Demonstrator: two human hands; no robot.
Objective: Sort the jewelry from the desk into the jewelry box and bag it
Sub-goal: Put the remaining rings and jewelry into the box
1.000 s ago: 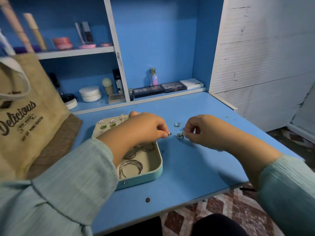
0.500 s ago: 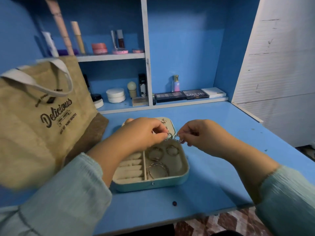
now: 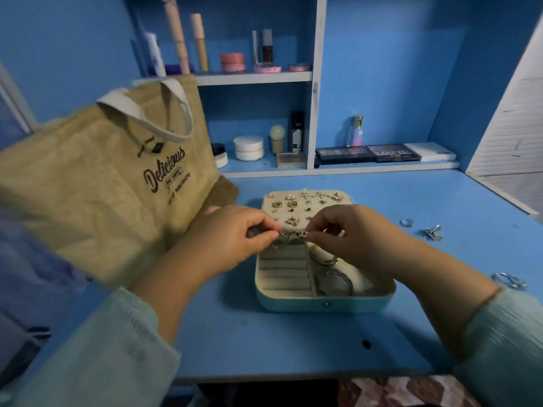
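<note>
The left hand (image 3: 232,239) and the right hand (image 3: 349,233) meet above the open jewelry box (image 3: 323,301), each pinching one end of a small silver piece of jewelry (image 3: 293,234) between thumb and forefinger. The piece is stretched level between the two sets of fingertips, its long axis running left to right across the box, over the far end of the ring-roll compartment; what kind of piece it is cannot be told.

The jewelry box sits on the blue counter (image 3: 264,342), its lid (image 3: 346,201) laid back away from the person. Pairs of stud earrings (image 3: 284,204) are pinned to the lid's pale lining. Inside the box, padded ring rolls (image 3: 283,274) fill the left compartment, and silver hoop bangles (image 3: 335,282) lie in the right compartment, partly under the right wrist.

To the right of the box, well apart from it, loose silver pieces lie on the counter: a small ring (image 3: 407,222), a clustered piece (image 3: 433,232) just beyond it, and a larger looped piece (image 3: 509,281) nearer the person.

To the left of the box stands a jute tote bag (image 3: 102,183) printed "Delicious", its white handles (image 3: 141,113) upright. Behind the box, shelves (image 3: 252,78) hold cosmetics, among them an eyeshadow palette (image 3: 393,152) marked "MATTE" and a small perfume bottle (image 3: 355,131).
</note>
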